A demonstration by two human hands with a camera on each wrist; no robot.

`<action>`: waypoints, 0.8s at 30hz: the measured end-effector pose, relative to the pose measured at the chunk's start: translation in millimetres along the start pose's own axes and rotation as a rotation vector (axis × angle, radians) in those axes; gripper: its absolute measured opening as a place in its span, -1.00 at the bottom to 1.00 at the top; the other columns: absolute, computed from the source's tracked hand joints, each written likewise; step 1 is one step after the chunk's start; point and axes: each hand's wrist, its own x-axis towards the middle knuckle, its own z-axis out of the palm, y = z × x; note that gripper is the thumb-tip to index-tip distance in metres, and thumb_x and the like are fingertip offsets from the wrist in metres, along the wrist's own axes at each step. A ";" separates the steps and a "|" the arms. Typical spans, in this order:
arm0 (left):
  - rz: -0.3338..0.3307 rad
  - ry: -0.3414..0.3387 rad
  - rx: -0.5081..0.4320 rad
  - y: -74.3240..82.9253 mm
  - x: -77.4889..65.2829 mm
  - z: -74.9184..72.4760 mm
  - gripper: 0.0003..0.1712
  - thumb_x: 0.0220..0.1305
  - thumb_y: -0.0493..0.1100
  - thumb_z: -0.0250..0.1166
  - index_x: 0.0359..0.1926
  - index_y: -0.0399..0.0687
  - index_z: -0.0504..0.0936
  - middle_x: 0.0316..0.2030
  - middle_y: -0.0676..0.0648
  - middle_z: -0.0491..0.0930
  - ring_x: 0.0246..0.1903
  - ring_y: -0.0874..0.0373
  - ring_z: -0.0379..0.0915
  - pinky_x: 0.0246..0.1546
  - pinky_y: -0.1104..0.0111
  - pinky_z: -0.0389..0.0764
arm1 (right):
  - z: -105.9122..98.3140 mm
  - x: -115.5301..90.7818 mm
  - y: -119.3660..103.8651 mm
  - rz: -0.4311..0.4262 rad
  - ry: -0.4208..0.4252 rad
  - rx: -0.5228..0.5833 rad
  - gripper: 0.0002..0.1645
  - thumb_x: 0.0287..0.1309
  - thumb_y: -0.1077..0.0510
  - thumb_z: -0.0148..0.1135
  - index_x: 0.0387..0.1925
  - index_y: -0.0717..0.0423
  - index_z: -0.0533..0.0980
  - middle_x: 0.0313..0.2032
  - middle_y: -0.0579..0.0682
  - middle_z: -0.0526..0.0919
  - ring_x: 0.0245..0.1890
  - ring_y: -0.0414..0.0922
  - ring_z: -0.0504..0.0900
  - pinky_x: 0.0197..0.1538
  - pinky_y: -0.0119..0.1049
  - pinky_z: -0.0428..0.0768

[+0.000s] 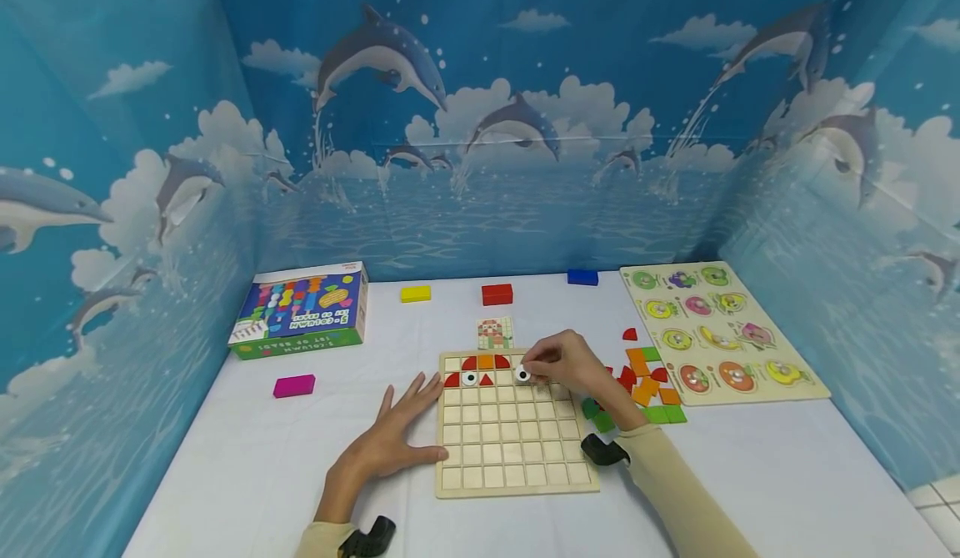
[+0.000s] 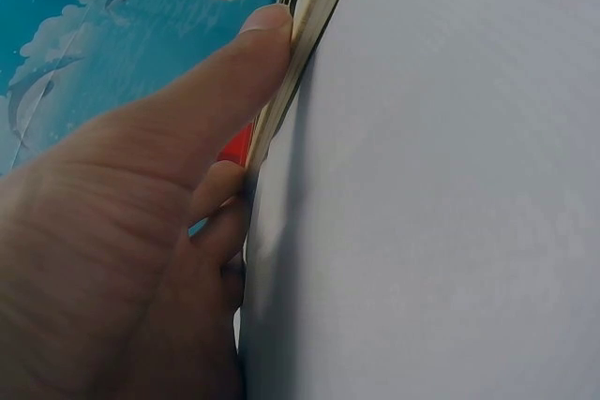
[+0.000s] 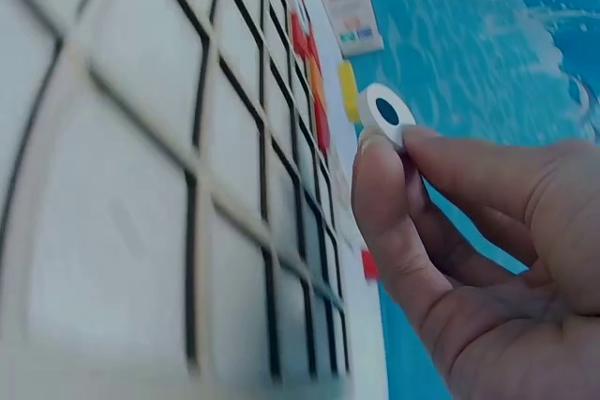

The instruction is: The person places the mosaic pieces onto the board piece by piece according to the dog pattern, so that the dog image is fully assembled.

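A wooden grid board (image 1: 501, 434) lies on the white table. My right hand (image 1: 567, 361) pinches a round white eye piece with a black dot (image 3: 385, 111) between thumb and fingertips, over the board's second row. My left hand (image 1: 392, 439) lies with spread fingers along the board's left edge, the thumb touching that edge in the left wrist view. Set in the top rows are red curved pieces (image 1: 502, 362), an orange square (image 1: 486, 362), another eye piece (image 1: 469, 379) and a red triangle (image 1: 486, 380). Behind the board is a small pattern card (image 1: 495, 334).
Loose red, orange and green pieces (image 1: 656, 414) lie right of the board, beside a fruit puzzle board (image 1: 716, 358). A bead game box (image 1: 300, 309) stands at the left. Yellow (image 1: 416, 294), red (image 1: 497, 294), blue (image 1: 582, 277) and magenta (image 1: 294, 386) blocks are spread around.
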 end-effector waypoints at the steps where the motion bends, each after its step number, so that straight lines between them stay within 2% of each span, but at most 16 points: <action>1: 0.000 0.001 0.002 -0.1 0.0 0.0 0.21 0.20 0.18 0.63 0.72 0.11 0.17 0.72 0.11 0.00 0.74 -0.01 -0.32 0.67 -0.14 -0.57 | 4.2 1.6 -0.4 -0.006 -0.005 0.015 -0.93 0.36 0.39 0.41 -0.21 0.33 0.78 -0.38 0.16 0.82 -0.46 0.14 0.79 -0.29 -0.18 0.86; 4: 0.002 0.001 0.003 0.1 0.2 -0.1 0.21 0.20 0.17 0.63 0.72 0.11 0.18 0.72 0.11 0.00 0.74 -0.01 -0.32 0.67 -0.15 -0.57 | 14.6 6.5 -0.7 -0.022 -0.012 0.040 -0.93 0.35 0.40 0.41 -0.22 0.36 0.78 -0.39 0.19 0.82 -0.45 0.16 0.82 -0.31 -0.12 0.87; 8: 0.007 0.001 0.006 -0.2 0.1 -0.3 0.21 0.20 0.17 0.63 0.72 0.09 0.18 0.72 0.10 0.01 0.74 -0.03 -0.32 0.67 -0.15 -0.57 | 23.3 11.2 -1.8 -0.033 -0.007 0.021 -0.93 0.34 0.38 0.43 -0.25 0.36 0.78 -0.41 0.20 0.81 -0.48 0.13 0.81 -0.36 -0.12 0.85; 17: 0.010 0.003 0.013 -2.4 0.1 0.9 0.20 0.21 0.19 0.62 0.72 0.10 0.17 0.72 0.11 0.01 0.74 -0.02 -0.31 0.67 -0.15 -0.56 | 32.1 19.8 -4.6 -0.023 0.048 -0.149 -0.92 0.30 0.36 0.48 -0.34 0.26 0.80 -0.45 0.03 0.80 -0.50 -0.09 0.74 -0.42 -0.37 0.73; 24: 0.004 0.007 0.023 -1.5 0.0 0.3 0.22 0.19 0.20 0.63 0.72 0.11 0.17 0.72 0.12 0.01 0.74 -0.01 -0.30 0.68 -0.14 -0.53 | 33.8 21.5 -7.8 -0.024 0.054 -0.216 -0.89 0.30 0.35 0.48 -0.38 0.23 0.81 -0.47 -0.03 0.80 -0.50 -0.19 0.69 -0.42 -0.40 0.69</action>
